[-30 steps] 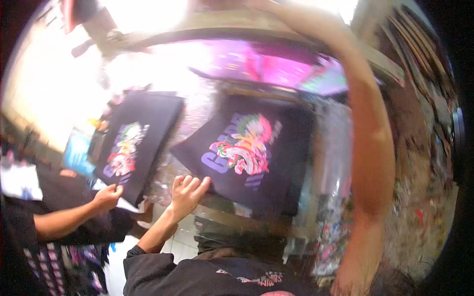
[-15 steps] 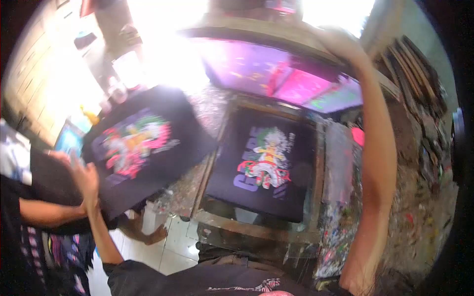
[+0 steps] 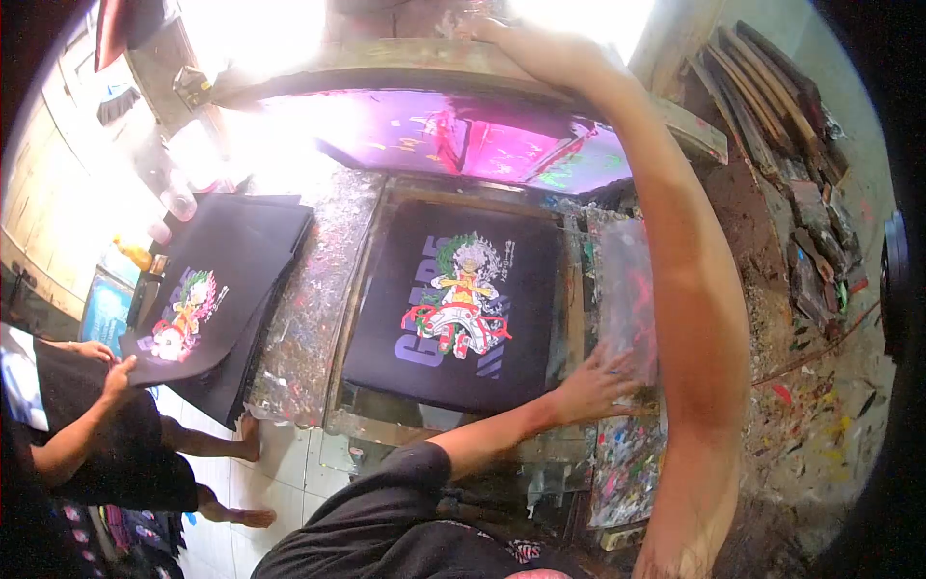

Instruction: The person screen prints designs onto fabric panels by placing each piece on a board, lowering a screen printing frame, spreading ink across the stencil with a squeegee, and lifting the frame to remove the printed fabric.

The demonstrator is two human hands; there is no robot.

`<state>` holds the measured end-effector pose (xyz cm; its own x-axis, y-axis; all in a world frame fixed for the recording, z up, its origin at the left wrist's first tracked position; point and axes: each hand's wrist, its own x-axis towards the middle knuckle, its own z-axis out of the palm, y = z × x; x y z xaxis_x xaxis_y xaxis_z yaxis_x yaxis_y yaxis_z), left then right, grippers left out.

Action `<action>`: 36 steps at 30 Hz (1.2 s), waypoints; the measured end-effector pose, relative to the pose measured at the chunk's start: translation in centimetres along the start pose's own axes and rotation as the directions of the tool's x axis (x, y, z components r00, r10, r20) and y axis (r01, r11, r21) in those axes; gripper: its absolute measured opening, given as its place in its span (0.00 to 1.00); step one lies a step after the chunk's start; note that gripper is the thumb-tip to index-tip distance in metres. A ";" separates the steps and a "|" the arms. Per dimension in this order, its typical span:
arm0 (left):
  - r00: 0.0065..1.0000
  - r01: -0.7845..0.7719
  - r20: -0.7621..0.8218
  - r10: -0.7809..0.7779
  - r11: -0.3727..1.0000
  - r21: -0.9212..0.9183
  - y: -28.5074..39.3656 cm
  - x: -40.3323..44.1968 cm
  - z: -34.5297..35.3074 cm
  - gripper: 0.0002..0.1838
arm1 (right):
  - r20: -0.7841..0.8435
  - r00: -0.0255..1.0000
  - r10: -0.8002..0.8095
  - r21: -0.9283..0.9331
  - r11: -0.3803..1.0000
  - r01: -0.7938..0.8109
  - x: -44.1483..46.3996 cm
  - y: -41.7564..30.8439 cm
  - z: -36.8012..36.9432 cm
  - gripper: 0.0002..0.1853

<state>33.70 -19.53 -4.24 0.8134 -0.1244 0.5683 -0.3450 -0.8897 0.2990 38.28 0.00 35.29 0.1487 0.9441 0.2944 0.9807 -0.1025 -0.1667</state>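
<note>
A black fabric panel (image 3: 386,309) with a printed cartoon figure and purple lettering lies flat on the framed printing bed before me. My left hand (image 3: 596,388) is open, its fingers spread over the bed's right edge by a strip of clear film (image 3: 627,280). My right hand (image 3: 545,53) is closed on the wooden top bar of a raised printing screen (image 3: 405,145), whose mesh shows pink and purple. On the left, a co-worker's hand (image 3: 118,374) holds the near corner of another printed black panel (image 3: 241,227) lying over other dark panels.
Paint-crusted ledges (image 3: 309,318) flank the bed. Several worn wooden slats (image 3: 772,96) lean at the far right. Plastic cups (image 3: 178,201) and a blue container (image 3: 106,309) stand at left. The co-worker's legs (image 3: 207,439) are beside the tiled floor (image 3: 289,463).
My left hand has moved from the left-hand panel across to the bed's right edge. That panel has been lowered leftward in the co-worker's hand. My right hand stays on the raised screen.
</note>
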 end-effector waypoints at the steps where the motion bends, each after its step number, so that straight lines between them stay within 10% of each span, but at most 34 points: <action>1: 0.981 0.128 0.138 -0.133 0.991 0.042 -1.2 -1.0 0.5 0.29 | -0.077 0.997 -0.002 -0.033 0.999 -0.001 -0.6 0.3 0.5 0.36; 4: 0.894 0.323 0.255 -0.369 0.924 0.203 -3.2 -9.5 -7.8 0.27 | -0.192 0.958 -0.213 -0.038 0.977 0.209 3.8 3.6 3.3 0.31; 5: 0.819 0.572 0.112 -0.563 0.817 -0.073 -3.4 -12.9 -11.5 0.28 | -0.241 0.886 -0.396 -0.033 0.916 0.400 5.5 5.1 4.2 0.30; 8: 0.667 0.656 0.067 -0.742 0.627 0.419 -2.7 -19.7 -17.4 0.42 | -0.386 0.876 -0.289 0.072 0.937 0.341 3.8 3.3 2.3 0.26; 9: 0.632 0.677 0.095 -0.770 0.607 0.417 -2.5 -20.9 -17.1 0.43 | -0.486 0.691 -0.536 -0.202 0.838 0.507 10.8 6.8 4.5 0.26; 12: 0.605 0.673 0.069 -0.793 0.556 0.488 -3.0 -22.2 -15.6 0.45 | -0.189 0.874 -0.447 -0.210 0.888 0.409 11.8 6.3 2.6 0.29; 19: 0.584 0.712 0.033 -0.811 0.532 0.458 -3.5 -21.4 -15.1 0.46 | -0.372 0.915 0.156 0.309 0.950 -0.036 7.6 4.6 3.0 0.33; 24: 0.590 0.711 0.022 -0.807 0.532 0.460 -3.1 -21.7 -15.1 0.46 | -0.194 0.973 -0.124 0.059 0.989 0.138 6.8 4.4 2.7 0.36; 36: 0.631 0.679 0.025 -0.775 0.568 0.465 -3.9 -22.7 -16.7 0.45 | -0.221 0.975 -0.033 0.105 0.993 0.057 5.8 4.4 2.2 0.51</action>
<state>8.78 -5.88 -5.55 0.7927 0.6001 0.1074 0.5741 -0.7941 0.1997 43.13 5.76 34.18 0.1412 0.8542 0.5005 0.9687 -0.0149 -0.2478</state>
